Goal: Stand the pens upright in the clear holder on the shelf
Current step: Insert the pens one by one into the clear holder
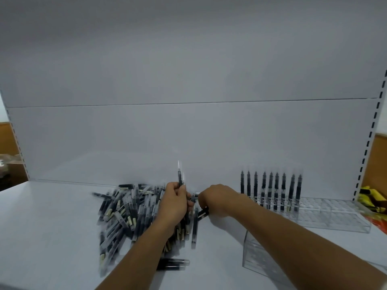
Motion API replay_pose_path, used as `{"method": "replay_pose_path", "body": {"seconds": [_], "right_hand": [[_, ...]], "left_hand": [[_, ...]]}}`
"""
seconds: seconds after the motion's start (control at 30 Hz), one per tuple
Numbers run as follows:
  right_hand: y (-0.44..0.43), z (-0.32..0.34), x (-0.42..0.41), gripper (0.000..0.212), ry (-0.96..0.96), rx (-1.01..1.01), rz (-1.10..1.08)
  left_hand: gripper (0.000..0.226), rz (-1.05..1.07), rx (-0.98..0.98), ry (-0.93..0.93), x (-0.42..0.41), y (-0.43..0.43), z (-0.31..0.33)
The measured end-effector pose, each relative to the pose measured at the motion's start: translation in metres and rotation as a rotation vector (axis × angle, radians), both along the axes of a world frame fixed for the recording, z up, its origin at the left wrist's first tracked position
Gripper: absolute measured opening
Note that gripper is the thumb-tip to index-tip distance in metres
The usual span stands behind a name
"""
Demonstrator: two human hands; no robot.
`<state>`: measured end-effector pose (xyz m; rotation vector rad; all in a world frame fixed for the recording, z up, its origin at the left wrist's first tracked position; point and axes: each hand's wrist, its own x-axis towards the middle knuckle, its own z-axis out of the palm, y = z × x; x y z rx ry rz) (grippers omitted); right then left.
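Observation:
A heap of black pens with clear caps (127,212) lies on the white shelf (52,227), left of centre. My left hand (174,203) grips a few pens (180,174) that point upward above the heap. My right hand (217,200) reaches down at the heap's right edge and its fingers curl round a black pen (202,212) lying there. The clear holder (326,214) stands at the right against the back wall. Several pens (270,189) stand upright in a row in its left part.
A second clear holder (257,260) stands nearer me under my right forearm. Two pens (173,264) lie apart in front of the heap. Yellow and orange packaging (371,197) lies at the far right. The white back panel (188,132) rises behind the shelf.

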<state>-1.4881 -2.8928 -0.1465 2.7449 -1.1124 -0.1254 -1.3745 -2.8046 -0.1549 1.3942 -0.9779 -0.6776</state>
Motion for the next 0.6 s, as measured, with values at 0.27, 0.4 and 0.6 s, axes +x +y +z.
{"method": "replay_pose_path", "body": {"seconds": [0.27, 0.4, 0.6], "right_hand": [[0.017, 0.008, 0.000, 0.023, 0.043, 0.152, 0.058], [0.027, 0.012, -0.001, 0.024, -0.003, 0.215, 0.115], [0.024, 0.014, -0.009, 0.024, -0.232, 0.257, 0.041]], "left_hand": [[0.015, 0.001, 0.007, 0.036, 0.002, -0.004, -0.004], [0.019, 0.010, 0.017, 0.003, 0.001, -0.003, -0.005], [0.015, -0.004, 0.017, -0.005, 0.000, -0.002, -0.005]]}}
